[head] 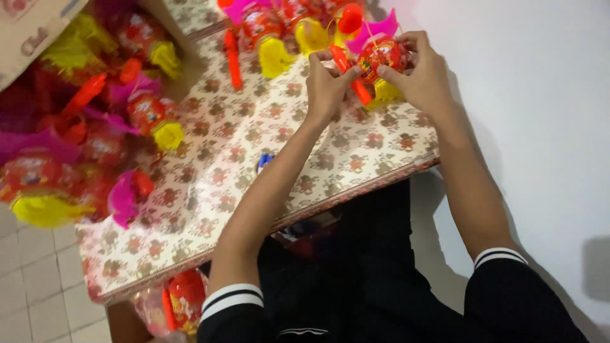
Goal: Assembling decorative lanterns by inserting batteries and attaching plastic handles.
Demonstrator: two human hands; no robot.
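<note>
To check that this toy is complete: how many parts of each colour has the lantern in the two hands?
Red ball: 1
Pink top: 1
Yellow tassel: 1
Orange stick: 1
Total: 4 parts; left hand and right hand grip the ball.

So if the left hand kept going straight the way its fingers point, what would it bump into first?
The left hand points up and to the right, and its fingertips already touch the red round lantern that the right hand grips from the other side. It would press into that lantern first.
</note>
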